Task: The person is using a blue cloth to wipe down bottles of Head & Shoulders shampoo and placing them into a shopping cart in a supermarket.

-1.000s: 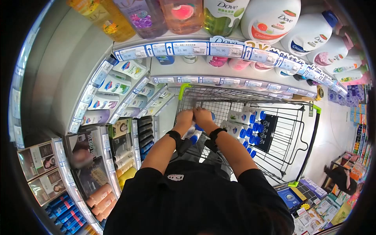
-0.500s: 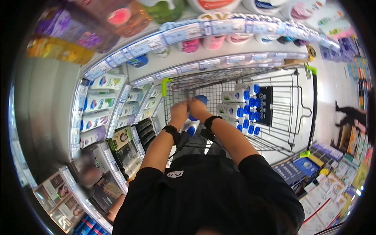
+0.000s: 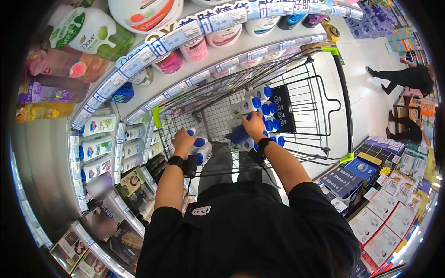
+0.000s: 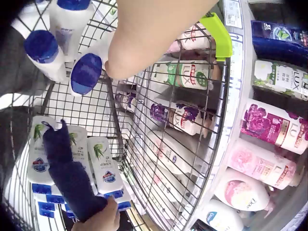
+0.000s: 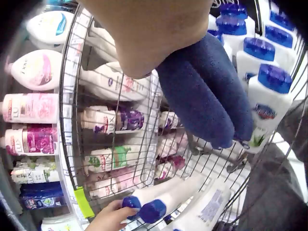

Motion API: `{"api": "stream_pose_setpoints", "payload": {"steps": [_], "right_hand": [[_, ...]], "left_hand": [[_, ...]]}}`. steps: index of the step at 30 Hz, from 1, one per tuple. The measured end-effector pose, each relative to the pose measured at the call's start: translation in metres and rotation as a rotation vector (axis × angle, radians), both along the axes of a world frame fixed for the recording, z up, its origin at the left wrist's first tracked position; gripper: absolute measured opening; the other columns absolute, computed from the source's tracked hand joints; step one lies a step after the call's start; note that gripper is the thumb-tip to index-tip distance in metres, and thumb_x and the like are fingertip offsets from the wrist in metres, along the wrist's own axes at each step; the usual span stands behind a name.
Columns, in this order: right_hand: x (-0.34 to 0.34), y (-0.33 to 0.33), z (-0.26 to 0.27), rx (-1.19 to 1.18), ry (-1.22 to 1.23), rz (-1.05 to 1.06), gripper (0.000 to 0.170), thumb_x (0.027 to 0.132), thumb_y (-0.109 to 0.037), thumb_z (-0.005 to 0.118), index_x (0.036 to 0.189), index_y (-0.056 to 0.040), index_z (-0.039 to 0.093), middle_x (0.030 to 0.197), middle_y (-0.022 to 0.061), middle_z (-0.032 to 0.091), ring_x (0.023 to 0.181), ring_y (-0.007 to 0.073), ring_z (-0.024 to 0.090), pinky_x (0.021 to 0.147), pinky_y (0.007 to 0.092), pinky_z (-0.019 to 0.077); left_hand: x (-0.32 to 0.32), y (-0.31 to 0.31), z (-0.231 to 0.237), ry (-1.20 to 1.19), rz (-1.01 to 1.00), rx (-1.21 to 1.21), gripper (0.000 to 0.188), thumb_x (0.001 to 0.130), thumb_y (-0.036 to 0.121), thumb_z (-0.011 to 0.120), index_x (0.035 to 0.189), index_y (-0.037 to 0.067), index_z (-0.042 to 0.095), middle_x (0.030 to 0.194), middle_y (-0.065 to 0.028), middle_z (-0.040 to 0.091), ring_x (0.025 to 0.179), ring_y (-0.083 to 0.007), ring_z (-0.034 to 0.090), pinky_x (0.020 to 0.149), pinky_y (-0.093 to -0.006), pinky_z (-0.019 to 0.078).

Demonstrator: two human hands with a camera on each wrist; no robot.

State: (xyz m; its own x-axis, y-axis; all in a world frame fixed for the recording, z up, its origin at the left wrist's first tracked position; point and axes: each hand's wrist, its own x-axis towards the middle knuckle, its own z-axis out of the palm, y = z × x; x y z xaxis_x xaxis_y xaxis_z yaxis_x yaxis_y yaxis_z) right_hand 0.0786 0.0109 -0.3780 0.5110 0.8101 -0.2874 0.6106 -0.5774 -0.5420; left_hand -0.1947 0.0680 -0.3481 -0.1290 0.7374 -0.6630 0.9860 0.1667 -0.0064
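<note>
My left hand (image 3: 183,142) is at the near left corner of the shopping cart (image 3: 345,106), gripping a white bottle with a blue cap (image 4: 86,73) near its cap. Two more blue-capped white bottles (image 4: 46,57) stand close beside it. Over the grouped bottles, my right hand (image 3: 253,126) holds a folded dark blue cloth (image 5: 202,91) that hangs down from the fingers. These bottles (image 5: 269,103) are white with blue caps and a green leaf print, packed in rows against a black panel (image 3: 281,104) in the cart. The palm side of the right hand is hidden.
Shelves with body wash bottles (image 3: 92,34) run along the far side and left of the cart. More white bottles (image 3: 95,146) line the left shelf. Boxed goods (image 3: 384,208) are stacked at the right. Two people's legs (image 3: 391,76) show beyond the cart on the floor.
My hands, close together before, have parted: the left to the bottles at the left, the right with the cloth to the grouped bottles. The head view has turned, shifting the shelves left.
</note>
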Motion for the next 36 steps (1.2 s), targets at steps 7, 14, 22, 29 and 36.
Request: {"api": "stream_pose_setpoints", "payload": {"steps": [7, 14, 22, 29, 36], "right_hand": [[0.053, -0.022, -0.010, -0.209, -0.022, 0.191, 0.036, 0.070, -0.026, 0.059, 0.094, 0.0007, 0.055, 0.104, 0.0192, 0.051, 0.088, 0.0363, 0.056, 0.074, 0.0430, 0.0471], [0.047, -0.040, -0.021, -0.133, -0.006, 0.512, 0.039, 0.068, -0.023, 0.060, 0.097, 0.0014, 0.052, 0.121, 0.0173, 0.045, 0.084, 0.0365, 0.058, 0.070, 0.0433, 0.0483], [0.061, -0.013, -0.035, -0.138, 0.198, 0.374, 0.036, 0.067, -0.028, 0.060, 0.090, 0.0008, 0.059, 0.094, 0.0217, 0.059, 0.081, 0.0361, 0.059, 0.070, 0.0425, 0.0475], [0.041, -0.020, -0.036, -0.229, 0.280, 0.181, 0.037, 0.069, -0.036, 0.057, 0.086, -0.0027, 0.061, 0.080, 0.0205, 0.061, 0.078, 0.0363, 0.059, 0.069, 0.0429, 0.0468], [0.001, -0.043, -0.059, -0.102, 0.413, 0.097, 0.047, 0.076, -0.045, 0.051, 0.095, -0.0026, 0.059, 0.084, 0.0237, 0.061, 0.079, 0.0383, 0.059, 0.071, 0.0428, 0.0464]], "left_hand": [[0.091, -0.014, 0.003, -0.616, -0.418, 0.608, 0.034, 0.072, 0.014, 0.060, 0.103, 0.003, 0.053, 0.106, -0.0112, 0.054, 0.096, -0.0308, 0.052, 0.080, -0.0383, 0.0425], [0.182, -0.066, -0.090, -0.971, 0.848, -0.296, 0.027, 0.085, 0.024, 0.052, 0.099, 0.000, 0.052, 0.097, -0.0116, 0.057, 0.086, -0.0217, 0.058, 0.073, -0.0298, 0.0474], [0.211, -0.080, -0.113, -1.139, 1.760, -0.284, 0.028, 0.090, 0.033, 0.045, 0.087, 0.007, 0.053, 0.084, -0.0063, 0.058, 0.076, -0.0173, 0.057, 0.067, -0.0268, 0.0470], [0.177, -0.085, -0.145, -1.328, 1.609, -0.736, 0.063, 0.081, 0.062, 0.039, 0.113, 0.009, 0.049, 0.110, -0.0125, 0.056, 0.100, -0.0266, 0.055, 0.090, -0.0455, 0.0415], [0.145, -0.061, -0.141, -1.205, 1.598, -0.781, 0.048, 0.079, 0.053, 0.052, 0.098, 0.010, 0.058, 0.093, -0.0120, 0.063, 0.088, -0.0267, 0.060, 0.082, -0.0443, 0.0463]]}}
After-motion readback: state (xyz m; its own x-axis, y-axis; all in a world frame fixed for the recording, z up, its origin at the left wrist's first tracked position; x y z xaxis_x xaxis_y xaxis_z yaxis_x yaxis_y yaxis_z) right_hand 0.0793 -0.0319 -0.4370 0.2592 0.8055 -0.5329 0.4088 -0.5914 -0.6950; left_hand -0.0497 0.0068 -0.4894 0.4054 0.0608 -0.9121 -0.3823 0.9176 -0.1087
